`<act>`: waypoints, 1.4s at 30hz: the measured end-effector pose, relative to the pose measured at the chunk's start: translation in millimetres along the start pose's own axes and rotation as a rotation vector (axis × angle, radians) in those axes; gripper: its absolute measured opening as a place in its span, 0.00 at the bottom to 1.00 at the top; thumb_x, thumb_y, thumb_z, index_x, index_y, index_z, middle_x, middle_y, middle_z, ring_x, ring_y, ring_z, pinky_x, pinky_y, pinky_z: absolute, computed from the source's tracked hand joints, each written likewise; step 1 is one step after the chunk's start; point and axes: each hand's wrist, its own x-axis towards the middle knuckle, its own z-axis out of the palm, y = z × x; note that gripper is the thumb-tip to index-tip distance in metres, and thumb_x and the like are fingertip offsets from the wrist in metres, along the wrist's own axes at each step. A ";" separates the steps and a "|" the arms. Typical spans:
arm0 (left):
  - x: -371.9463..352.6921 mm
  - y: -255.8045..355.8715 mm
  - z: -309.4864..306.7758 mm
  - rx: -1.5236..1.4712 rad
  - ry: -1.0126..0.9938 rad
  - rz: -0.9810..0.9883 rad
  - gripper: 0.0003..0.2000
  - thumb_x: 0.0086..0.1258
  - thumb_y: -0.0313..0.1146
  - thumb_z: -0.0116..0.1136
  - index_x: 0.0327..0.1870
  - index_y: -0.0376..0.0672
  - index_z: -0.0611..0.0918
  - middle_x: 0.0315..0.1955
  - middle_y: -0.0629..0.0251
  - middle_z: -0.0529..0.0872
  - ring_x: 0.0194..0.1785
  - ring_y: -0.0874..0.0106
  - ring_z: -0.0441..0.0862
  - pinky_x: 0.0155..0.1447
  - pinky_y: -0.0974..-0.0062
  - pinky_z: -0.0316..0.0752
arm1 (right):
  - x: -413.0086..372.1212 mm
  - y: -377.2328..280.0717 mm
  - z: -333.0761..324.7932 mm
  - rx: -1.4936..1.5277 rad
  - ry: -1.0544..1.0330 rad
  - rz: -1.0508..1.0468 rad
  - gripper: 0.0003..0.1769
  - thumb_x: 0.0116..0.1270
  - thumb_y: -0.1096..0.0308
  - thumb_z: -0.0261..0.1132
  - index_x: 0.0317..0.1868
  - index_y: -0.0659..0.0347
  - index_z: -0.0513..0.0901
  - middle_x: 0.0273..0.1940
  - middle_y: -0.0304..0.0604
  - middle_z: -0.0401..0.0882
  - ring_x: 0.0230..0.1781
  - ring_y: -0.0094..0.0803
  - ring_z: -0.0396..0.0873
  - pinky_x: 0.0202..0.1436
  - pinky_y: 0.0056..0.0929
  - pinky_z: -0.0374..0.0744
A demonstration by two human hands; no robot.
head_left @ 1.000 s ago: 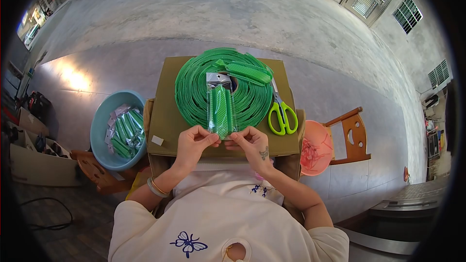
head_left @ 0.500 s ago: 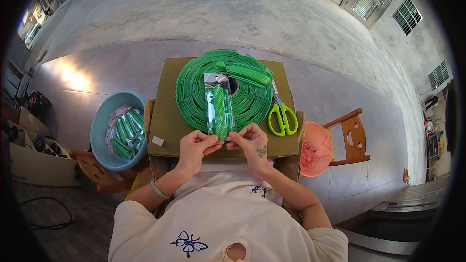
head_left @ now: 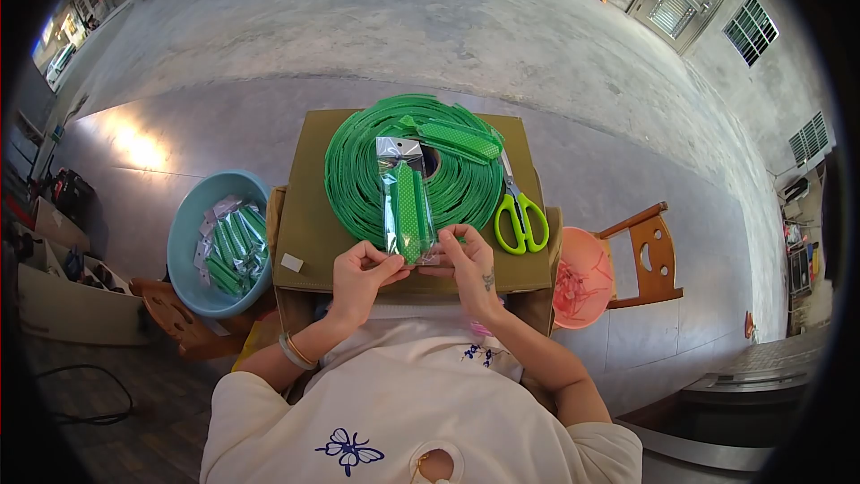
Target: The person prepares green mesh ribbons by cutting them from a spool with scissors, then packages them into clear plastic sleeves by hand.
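A clear plastic bag [head_left: 406,206] with a folded green dotted strip inside lies over the front of a big green coil [head_left: 354,184]. My left hand [head_left: 365,276] pinches the bag's lower left corner. At its lower right corner, my right hand [head_left: 466,271] has the clear edge between thumb and fingers. A green dotted piece [head_left: 460,140] rests across the coil's upper right. Scissors [head_left: 520,220] with lime green handles lie right of the coil. All of this is on a brown box [head_left: 300,206].
On the left a blue basin [head_left: 185,255] holds several filled bags. A pink basin [head_left: 587,251] with thin reddish strips stands on the right, beside a wooden chair [head_left: 652,255]. A small white square [head_left: 291,262] lies at the box's front left.
My right hand's fingers have shifted and spread slightly at the bag's lower right corner, where more clear plastic shows. The bag is tilted a little more.
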 end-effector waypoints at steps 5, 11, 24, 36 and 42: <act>-6.2 2.9 5.3 0.149 -0.052 0.166 0.06 0.61 0.19 0.58 0.27 0.34 0.73 0.30 0.55 0.82 0.33 0.73 0.82 0.41 0.76 0.83 | 6.6 -0.3 -2.6 0.030 -0.046 -0.010 0.13 0.62 0.75 0.63 0.38 0.62 0.64 0.31 0.42 0.79 0.33 0.23 0.79 0.37 0.24 0.82; -5.7 25.4 14.7 -0.081 -0.132 0.185 0.08 0.65 0.26 0.57 0.30 0.31 0.74 0.30 0.55 0.82 0.32 0.71 0.83 0.34 0.78 0.81 | -2.1 -10.3 4.8 -0.047 -0.025 -0.329 0.16 0.58 0.79 0.65 0.38 0.61 0.65 0.30 0.41 0.79 0.31 0.19 0.77 0.36 0.16 0.76; 23.1 78.4 -26.7 0.139 -0.036 0.251 0.10 0.71 0.26 0.46 0.45 0.29 0.77 0.36 0.56 0.83 0.38 0.66 0.84 0.41 0.76 0.83 | -2.1 -30.3 8.0 -0.143 0.011 -0.339 0.10 0.67 0.74 0.55 0.46 0.66 0.65 0.38 0.55 0.80 0.37 0.36 0.81 0.40 0.27 0.82; 22.5 53.1 -244.1 0.719 0.915 -0.038 0.41 0.58 0.31 0.63 0.64 0.21 0.49 0.62 0.41 0.62 0.63 0.55 0.66 0.64 0.63 0.63 | 20.1 -69.5 -72.5 -0.280 0.348 -0.593 0.08 0.67 0.73 0.55 0.44 0.66 0.69 0.35 0.44 0.79 0.37 0.26 0.78 0.38 0.21 0.79; 104.1 74.0 -188.4 0.981 0.515 0.553 0.25 0.59 0.30 0.59 0.58 0.35 0.70 0.55 0.50 0.75 0.59 0.58 0.72 0.61 0.67 0.65 | 36.2 -42.8 -99.5 -0.575 0.451 -0.670 0.05 0.64 0.77 0.56 0.40 0.66 0.73 0.38 0.41 0.77 0.39 0.27 0.77 0.45 0.24 0.76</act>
